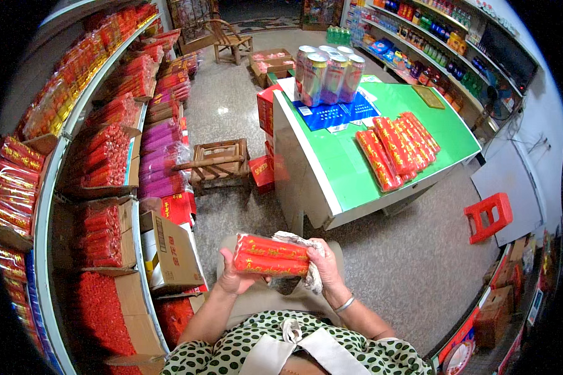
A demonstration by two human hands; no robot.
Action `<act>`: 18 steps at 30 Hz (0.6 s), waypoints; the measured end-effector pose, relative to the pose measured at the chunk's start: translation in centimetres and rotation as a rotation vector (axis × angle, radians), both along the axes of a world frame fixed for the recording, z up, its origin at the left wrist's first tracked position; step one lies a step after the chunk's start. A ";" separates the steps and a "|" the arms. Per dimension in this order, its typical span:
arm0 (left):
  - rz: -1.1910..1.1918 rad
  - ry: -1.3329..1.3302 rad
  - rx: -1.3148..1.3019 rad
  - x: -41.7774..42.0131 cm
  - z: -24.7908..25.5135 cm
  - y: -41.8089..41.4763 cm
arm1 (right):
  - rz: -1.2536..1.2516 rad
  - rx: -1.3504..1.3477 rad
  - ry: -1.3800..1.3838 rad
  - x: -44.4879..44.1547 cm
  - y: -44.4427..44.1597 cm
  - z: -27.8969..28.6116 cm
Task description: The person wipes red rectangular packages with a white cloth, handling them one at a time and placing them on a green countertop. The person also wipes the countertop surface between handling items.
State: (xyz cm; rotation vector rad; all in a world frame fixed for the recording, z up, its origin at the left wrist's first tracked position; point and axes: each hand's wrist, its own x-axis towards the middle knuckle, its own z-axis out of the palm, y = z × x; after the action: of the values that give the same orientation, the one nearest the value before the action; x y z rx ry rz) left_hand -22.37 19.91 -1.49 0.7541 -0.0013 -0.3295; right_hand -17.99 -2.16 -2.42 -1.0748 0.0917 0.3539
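Between my two hands is a film-wrapped pack of red candles (pixel 272 254) with gold lettering, held level above my lap. My left hand (pixel 237 276) supports its left end from below, with the thumb raised at the side. At the other end, my right hand (pixel 327 262) grips the pack together with a crumpled, stained white cloth (pixel 314 280). Part of the cloth shows behind the pack's upper edge. Several similar red packs (pixel 399 147) lie side by side on the green-topped counter (pixel 319 154) ahead of me.
Shrink-wrapped drink cans (pixel 328 75) stand on the counter's far end over a blue printed sheet (pixel 323 116). Shelves of red packs (pixel 105 154) line my left, above an open cardboard box (pixel 176 253). A bamboo stool (pixel 219 159) and a red plastic stool (pixel 490 218) flank the counter.
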 end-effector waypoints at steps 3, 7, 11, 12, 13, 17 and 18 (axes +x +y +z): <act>0.303 -0.186 0.065 1.3 1.2 -2.5 | -0.006 0.096 0.122 -1.2 1.2 1.6; 0.447 -0.198 -0.021 1.4 2.0 -3.8 | -0.017 0.213 0.231 -2.3 2.9 1.6; 0.611 -0.109 0.086 1.4 -0.2 -5.6 | -0.056 0.250 0.269 -2.8 4.7 1.6; 0.653 -0.096 0.107 1.6 -0.6 -5.6 | -0.045 0.238 0.268 -2.8 4.7 1.1; 0.636 -0.090 0.065 1.8 -0.9 -5.1 | -0.035 0.227 0.267 -2.7 4.7 0.7; 0.597 0.032 -0.111 2.9 0.0 -1.9 | 0.059 -0.236 -0.097 -1.2 3.2 0.9; 0.569 0.048 -0.129 3.2 0.1 -0.7 | 0.060 -0.262 -0.185 -0.3 2.4 1.4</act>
State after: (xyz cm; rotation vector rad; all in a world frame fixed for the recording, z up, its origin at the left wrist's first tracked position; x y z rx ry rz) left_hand -19.16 19.23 -1.41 0.5891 0.2318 0.1939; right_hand -18.27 0.25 -1.07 -1.3667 -0.0615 0.3003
